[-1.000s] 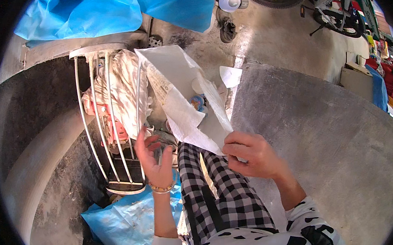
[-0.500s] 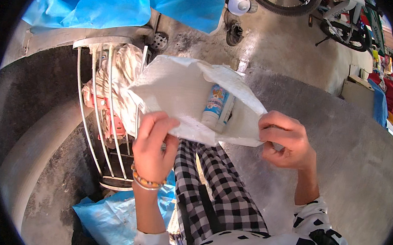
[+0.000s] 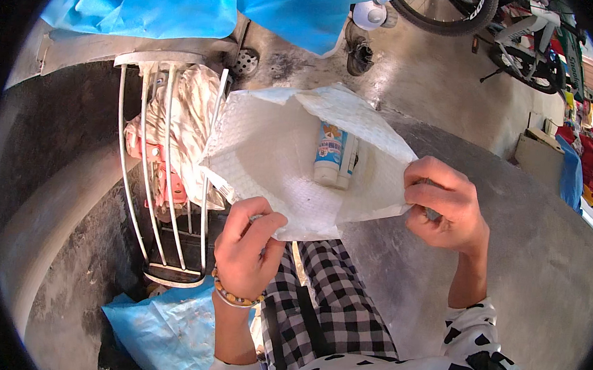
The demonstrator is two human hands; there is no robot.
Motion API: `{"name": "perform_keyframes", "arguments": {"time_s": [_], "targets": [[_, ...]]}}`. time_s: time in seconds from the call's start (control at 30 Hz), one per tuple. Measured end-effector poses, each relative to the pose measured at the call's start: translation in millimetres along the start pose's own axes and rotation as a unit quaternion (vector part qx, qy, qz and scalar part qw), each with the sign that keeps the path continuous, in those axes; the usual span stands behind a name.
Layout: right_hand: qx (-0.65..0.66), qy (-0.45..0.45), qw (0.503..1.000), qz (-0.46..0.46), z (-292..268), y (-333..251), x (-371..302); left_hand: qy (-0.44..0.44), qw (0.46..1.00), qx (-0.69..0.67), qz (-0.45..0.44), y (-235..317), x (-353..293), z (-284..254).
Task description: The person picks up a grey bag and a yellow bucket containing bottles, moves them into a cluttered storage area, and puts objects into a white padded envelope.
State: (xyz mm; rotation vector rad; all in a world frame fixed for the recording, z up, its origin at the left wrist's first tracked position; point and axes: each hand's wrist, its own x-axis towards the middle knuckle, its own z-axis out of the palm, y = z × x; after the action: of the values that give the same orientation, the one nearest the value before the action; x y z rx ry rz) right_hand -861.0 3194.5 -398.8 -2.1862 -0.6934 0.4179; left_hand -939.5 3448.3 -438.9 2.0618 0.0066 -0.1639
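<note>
A white bubble mailer bag (image 3: 258,138) is spread wide between my hands, its mouth facing up at me. Inside it lie a blue and white squeeze tube (image 3: 330,149) and, close against its right side, a slimmer white tube (image 3: 347,162). My left hand (image 3: 250,240) pinches the bag's near edge between thumb and fingers. At the right corner, my right hand (image 3: 446,204) grips the rim with curled fingers. Neither hand touches the tubes.
Left of the bag stands a white-barred metal rack (image 3: 165,169) holding cream and pink cloth items. Blue plastic sheeting (image 3: 144,2) covers the top left; another blue sheet (image 3: 162,330) lies lower left. Bicycles (image 3: 526,43) stand at the upper right, near a box (image 3: 539,157).
My left hand has moved down and to the right, pulling the near edge lower, so the bag gapes wider. The tubes show more fully and stand more upright in view.
</note>
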Motion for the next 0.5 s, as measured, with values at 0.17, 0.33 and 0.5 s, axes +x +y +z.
{"name": "perform_keyframes", "arguments": {"time_s": [0.17, 0.33, 0.5], "targets": [[-0.018, -0.022, 1.000, -0.012, 2, 3, 5, -0.001, 1.000, 0.005, 0.003, 1, -9, 0], [-0.011, -0.036, 0.999, -0.005, 8, 5, 9, -0.007, 1.000, -0.007, 0.002, -2, -25, 6], [-0.008, -0.058, 0.998, -0.009, 14, 7, 18, -0.008, 1.000, -0.016, -0.025, -8, -35, 9]]}}
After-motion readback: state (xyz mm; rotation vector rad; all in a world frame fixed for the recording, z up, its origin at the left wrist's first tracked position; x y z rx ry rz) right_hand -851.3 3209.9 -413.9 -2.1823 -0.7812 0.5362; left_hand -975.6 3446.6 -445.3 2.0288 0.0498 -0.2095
